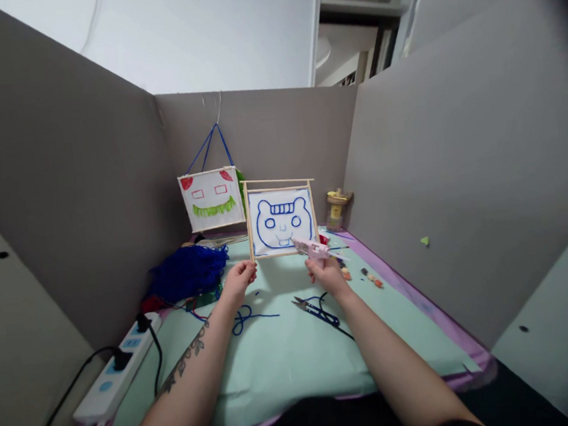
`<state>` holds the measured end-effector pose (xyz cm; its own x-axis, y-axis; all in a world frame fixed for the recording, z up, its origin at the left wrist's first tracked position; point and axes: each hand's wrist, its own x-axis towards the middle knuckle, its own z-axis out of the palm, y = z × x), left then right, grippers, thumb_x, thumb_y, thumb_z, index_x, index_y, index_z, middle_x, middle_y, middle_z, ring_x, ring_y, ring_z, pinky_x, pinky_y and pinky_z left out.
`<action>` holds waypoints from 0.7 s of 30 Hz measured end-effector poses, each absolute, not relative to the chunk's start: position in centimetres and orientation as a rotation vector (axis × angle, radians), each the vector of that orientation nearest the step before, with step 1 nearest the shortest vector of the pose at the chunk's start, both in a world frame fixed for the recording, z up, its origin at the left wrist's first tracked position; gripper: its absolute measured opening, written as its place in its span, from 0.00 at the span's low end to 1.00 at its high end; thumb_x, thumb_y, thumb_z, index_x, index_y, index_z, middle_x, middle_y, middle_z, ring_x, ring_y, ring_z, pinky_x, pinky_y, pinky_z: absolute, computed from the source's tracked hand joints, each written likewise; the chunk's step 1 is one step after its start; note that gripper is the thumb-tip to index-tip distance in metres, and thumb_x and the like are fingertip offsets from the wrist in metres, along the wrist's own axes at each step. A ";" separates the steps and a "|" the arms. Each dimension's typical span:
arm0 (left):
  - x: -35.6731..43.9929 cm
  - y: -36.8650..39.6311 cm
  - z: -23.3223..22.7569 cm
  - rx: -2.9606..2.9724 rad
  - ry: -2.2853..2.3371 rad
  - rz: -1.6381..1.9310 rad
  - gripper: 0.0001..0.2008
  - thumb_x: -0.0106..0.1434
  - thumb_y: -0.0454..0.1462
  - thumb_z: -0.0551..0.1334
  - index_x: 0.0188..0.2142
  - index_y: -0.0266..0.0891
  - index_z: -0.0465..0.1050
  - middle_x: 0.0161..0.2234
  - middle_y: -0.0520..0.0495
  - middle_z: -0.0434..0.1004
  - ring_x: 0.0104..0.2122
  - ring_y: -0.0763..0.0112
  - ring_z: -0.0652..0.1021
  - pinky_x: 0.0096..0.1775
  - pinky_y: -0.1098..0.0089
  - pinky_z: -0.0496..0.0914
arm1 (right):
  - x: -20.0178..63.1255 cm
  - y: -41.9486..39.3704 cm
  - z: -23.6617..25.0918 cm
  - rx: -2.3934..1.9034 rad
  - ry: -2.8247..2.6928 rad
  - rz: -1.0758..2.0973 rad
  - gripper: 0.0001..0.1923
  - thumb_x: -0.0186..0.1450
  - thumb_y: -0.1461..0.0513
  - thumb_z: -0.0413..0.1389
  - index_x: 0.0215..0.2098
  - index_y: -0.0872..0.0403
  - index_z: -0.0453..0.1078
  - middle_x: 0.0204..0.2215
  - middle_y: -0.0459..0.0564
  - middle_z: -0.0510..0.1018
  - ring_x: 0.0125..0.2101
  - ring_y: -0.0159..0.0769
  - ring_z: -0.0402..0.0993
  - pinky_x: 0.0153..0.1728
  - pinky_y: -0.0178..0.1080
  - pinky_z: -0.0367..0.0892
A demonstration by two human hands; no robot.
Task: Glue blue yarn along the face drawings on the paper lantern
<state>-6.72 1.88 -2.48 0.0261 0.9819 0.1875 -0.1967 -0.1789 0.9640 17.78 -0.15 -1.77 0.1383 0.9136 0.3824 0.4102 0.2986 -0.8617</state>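
Observation:
My left hand (241,277) pinches the lower left corner of a wooden stick frame (249,223), holding it upright above the table. Stretched inside the frame is white cloth (282,218) with a bear-like face outlined in blue. My right hand (326,272) is closed around the handle of a pale pink glue gun (315,249), its nozzle pointing left at the face's mouth; whether it touches the cloth I cannot tell. Below the frame lie thread snips (316,310) with dark blue handles and a loose blue cord (244,318).
A second framed face (212,200) hangs by blue cords at the back left. Blue yarn (184,273) is heaped below it. A power strip (120,366) with black plugs lies at the left edge. Small orange pieces (375,281) lie right. Grey partitions (451,177) enclose the table.

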 end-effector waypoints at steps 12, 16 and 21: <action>-6.9 1.9 -2.4 1.171 0.919 1.349 0.17 0.46 0.47 0.68 0.24 0.36 0.68 0.20 0.53 0.64 0.21 0.78 0.64 0.25 0.75 0.60 | 18.0 0.3 -2.1 -1.264 -1.424 0.589 0.17 0.56 0.49 0.53 0.22 0.55 0.66 0.14 0.46 0.71 0.14 0.32 0.68 0.17 0.34 0.65; -7.0 2.0 -2.4 1.162 0.922 1.334 0.16 0.46 0.47 0.67 0.24 0.36 0.68 0.20 0.53 0.65 0.21 0.77 0.66 0.25 0.74 0.61 | 18.1 0.7 -2.4 -1.257 -1.411 0.597 0.18 0.56 0.48 0.53 0.23 0.55 0.66 0.14 0.46 0.72 0.14 0.33 0.68 0.17 0.34 0.65; -7.0 2.0 -2.4 1.143 0.903 1.324 0.13 0.47 0.44 0.66 0.23 0.36 0.68 0.19 0.54 0.65 0.21 0.78 0.66 0.25 0.75 0.60 | 18.2 1.1 -2.9 -1.247 -1.389 0.612 0.18 0.56 0.47 0.53 0.24 0.54 0.67 0.15 0.46 0.71 0.14 0.32 0.68 0.18 0.33 0.66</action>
